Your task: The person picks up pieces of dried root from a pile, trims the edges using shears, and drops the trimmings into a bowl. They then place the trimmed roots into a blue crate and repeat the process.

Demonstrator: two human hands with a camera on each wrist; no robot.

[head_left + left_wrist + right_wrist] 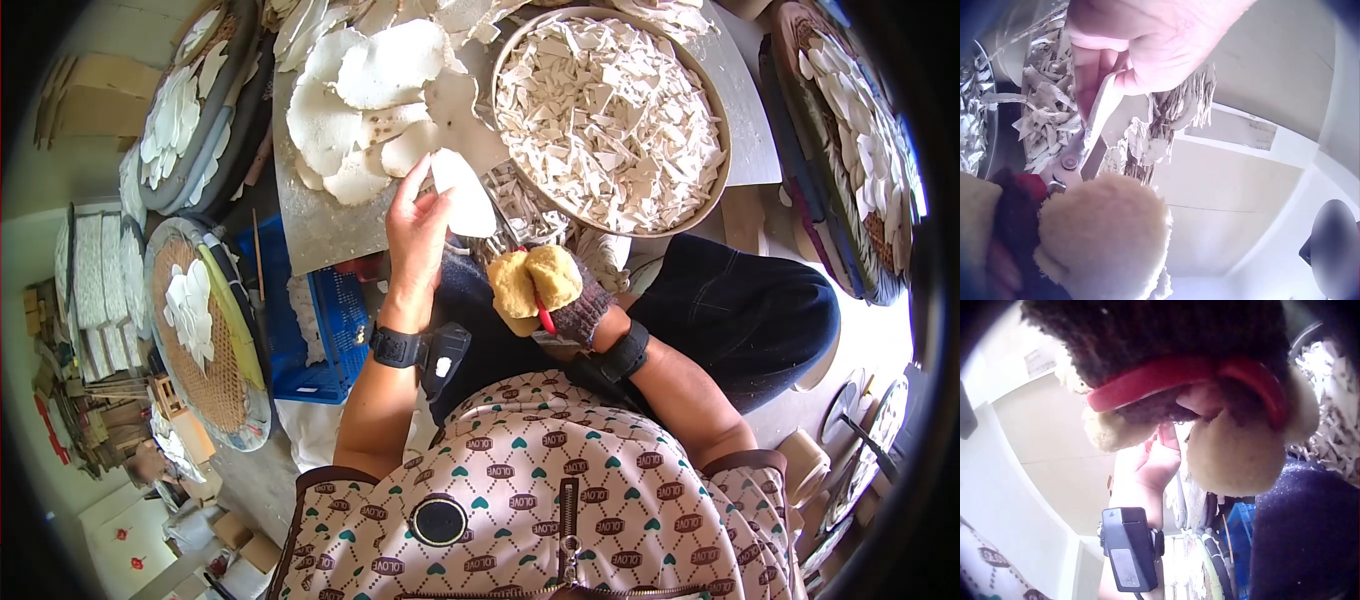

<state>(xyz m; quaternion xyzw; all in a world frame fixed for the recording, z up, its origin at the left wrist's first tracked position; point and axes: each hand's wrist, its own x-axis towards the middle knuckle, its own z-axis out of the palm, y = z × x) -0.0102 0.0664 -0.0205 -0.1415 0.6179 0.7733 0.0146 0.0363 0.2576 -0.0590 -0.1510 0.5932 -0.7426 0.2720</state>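
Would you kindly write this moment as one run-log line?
left hand: pinches white piece | right hand: gloved, grips red-handled scissors | round tray: holds white scraps | larger pieces: on metal surface

Bare tabletop [335, 228] leaves room beside the left fingers [407, 190], but a heaped round tray [727, 130] blocks the right.

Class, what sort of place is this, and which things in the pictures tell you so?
Probably a small workshop: a pan heaped with white scraps, shears in the right hand, and a woven tray bearing flat white pieces.
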